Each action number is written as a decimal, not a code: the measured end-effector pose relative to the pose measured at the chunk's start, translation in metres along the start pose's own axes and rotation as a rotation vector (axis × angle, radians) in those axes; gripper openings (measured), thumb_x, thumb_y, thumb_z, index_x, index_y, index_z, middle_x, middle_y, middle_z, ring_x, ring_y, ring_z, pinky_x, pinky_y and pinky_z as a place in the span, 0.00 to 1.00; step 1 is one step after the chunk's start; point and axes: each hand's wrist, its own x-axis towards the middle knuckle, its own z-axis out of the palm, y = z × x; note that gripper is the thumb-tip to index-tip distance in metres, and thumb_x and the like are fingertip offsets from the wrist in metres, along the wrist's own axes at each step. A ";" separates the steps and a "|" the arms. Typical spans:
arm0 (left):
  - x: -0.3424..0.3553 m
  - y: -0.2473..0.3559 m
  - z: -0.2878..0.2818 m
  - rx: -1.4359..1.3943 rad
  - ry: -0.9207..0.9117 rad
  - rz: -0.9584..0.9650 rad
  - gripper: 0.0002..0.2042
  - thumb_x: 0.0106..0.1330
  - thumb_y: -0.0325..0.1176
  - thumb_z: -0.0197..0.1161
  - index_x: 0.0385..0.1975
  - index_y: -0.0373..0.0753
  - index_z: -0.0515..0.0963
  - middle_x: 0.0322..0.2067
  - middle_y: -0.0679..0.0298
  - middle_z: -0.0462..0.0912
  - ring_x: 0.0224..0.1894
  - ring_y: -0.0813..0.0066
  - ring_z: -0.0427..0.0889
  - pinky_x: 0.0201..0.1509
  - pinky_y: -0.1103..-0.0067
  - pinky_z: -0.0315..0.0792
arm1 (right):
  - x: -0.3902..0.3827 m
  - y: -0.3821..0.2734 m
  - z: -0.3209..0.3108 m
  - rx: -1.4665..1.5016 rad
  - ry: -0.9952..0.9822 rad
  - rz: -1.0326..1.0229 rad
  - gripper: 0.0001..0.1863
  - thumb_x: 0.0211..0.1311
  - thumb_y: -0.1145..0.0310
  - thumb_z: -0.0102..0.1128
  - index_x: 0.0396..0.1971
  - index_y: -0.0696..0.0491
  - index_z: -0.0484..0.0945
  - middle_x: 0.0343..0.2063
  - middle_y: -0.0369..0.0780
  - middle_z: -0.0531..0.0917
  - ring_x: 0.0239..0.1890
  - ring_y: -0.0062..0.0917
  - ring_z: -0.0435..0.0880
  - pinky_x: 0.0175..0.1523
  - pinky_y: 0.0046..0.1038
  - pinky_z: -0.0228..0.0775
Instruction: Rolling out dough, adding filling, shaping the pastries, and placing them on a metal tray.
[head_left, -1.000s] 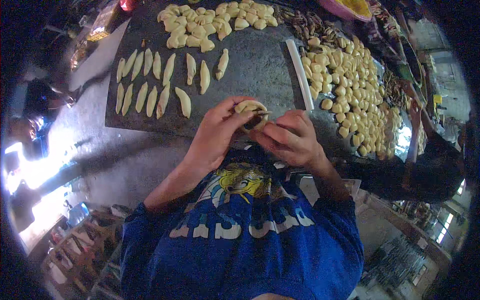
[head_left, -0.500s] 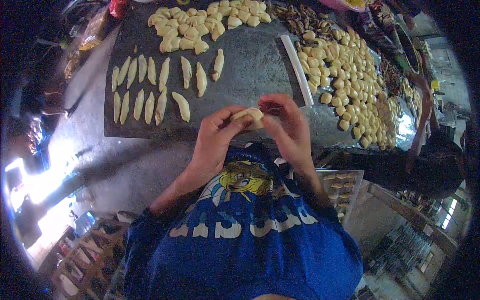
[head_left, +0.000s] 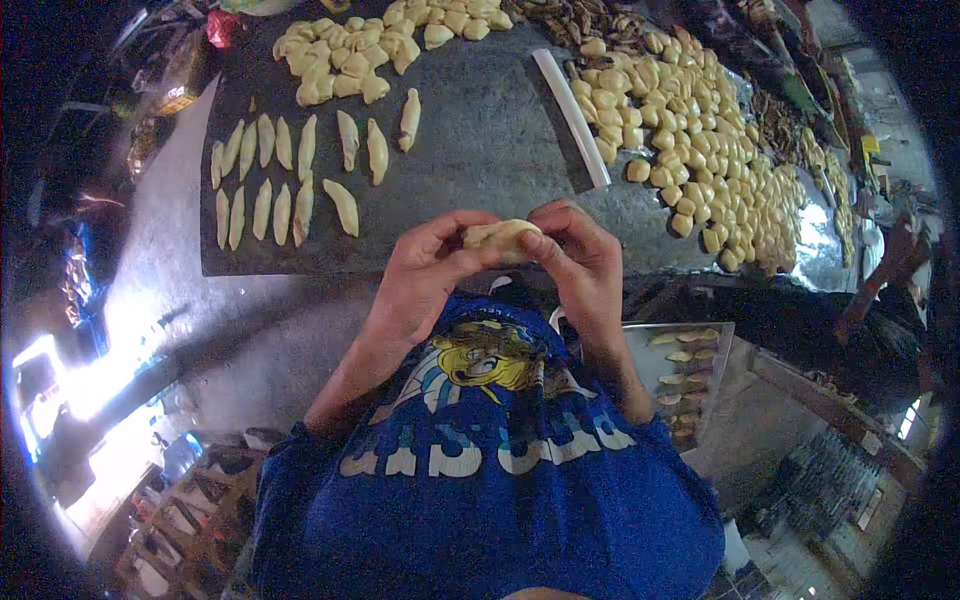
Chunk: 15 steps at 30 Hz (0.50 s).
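Observation:
Just over the near edge of the dark work surface (head_left: 460, 130), I hold a pale yellow piece of dough (head_left: 498, 238) between both hands. My left hand (head_left: 425, 262) pinches its left end between thumb and fingers. On the other end, my right hand (head_left: 585, 250) presses with the thumb on top and fingers curled behind. Whether anything is inside the dough cannot be seen. Two rows of slim, tapered dough rolls (head_left: 283, 145) lie to the left, with a few more (head_left: 377, 152) beside them. Behind these spread several flattened dough pieces (head_left: 350, 60), overlapping one another.
A white stick (head_left: 572, 118) lies right of the middle. Past it sit many small dough balls (head_left: 690, 150), with brown strips (head_left: 600, 25) heaped behind. Low on the right, a tray (head_left: 715, 385) holds long shaped pieces. Another person's arm (head_left: 880, 285) shows at far right.
My right hand has closed onto the dough, its fingers no longer raised and apart. The dough looks more folded together. The whole view has shifted slightly.

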 end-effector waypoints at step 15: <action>-0.043 -0.053 0.061 0.557 -0.079 0.408 0.07 0.61 0.25 0.63 0.38 0.31 0.82 0.39 0.56 0.85 0.44 0.69 0.83 0.51 0.76 0.75 | -0.073 -0.005 -0.069 0.381 -0.123 0.037 0.07 0.52 0.83 0.65 0.30 0.59 0.77 0.35 0.41 0.80 0.41 0.23 0.79 0.48 0.24 0.71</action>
